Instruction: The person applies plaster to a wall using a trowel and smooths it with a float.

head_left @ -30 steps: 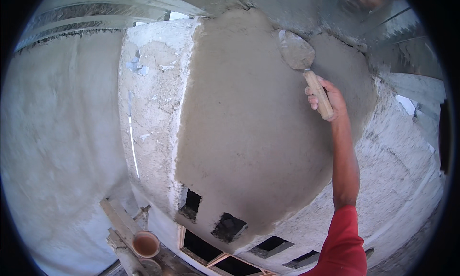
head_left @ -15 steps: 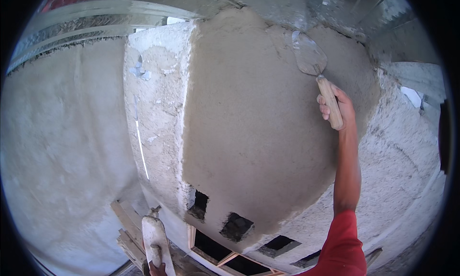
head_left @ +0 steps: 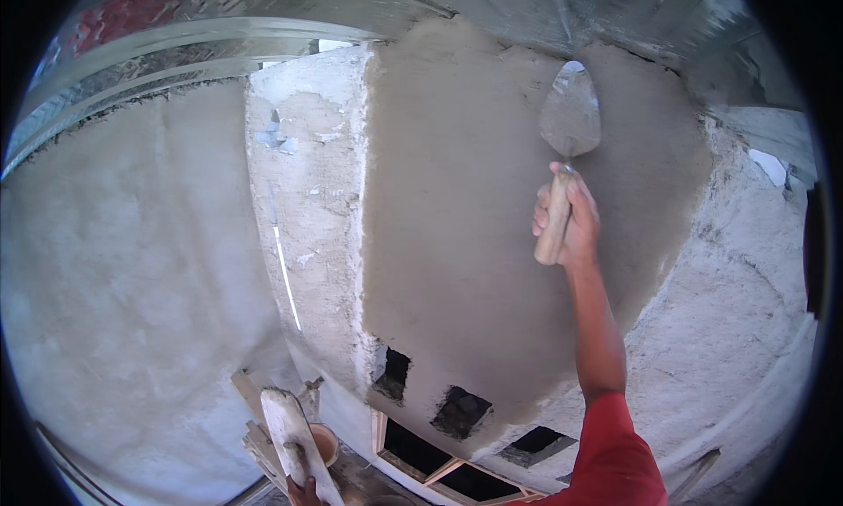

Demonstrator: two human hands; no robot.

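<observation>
My right hand grips the wooden handle of a pointed metal trowel, its blade upright against or just over the smooth grey plaster near the top of the wall. Whether the blade touches is unclear. At the bottom left, my left hand holds a long, plaster-crusted float by its handle; most of that hand is cut off by the lower edge. Behind the float, a round clay-coloured container is partly hidden.
A paler rough strip borders the plaster on the left. Dark square holes and a wood-framed opening lie low on the wall. Boards stand at bottom left. Metal sheeting runs overhead.
My right hand and trowel have moved down and left, the blade turning more upright. My left hand with the float has come into view from below. The whole view has shifted slightly.
</observation>
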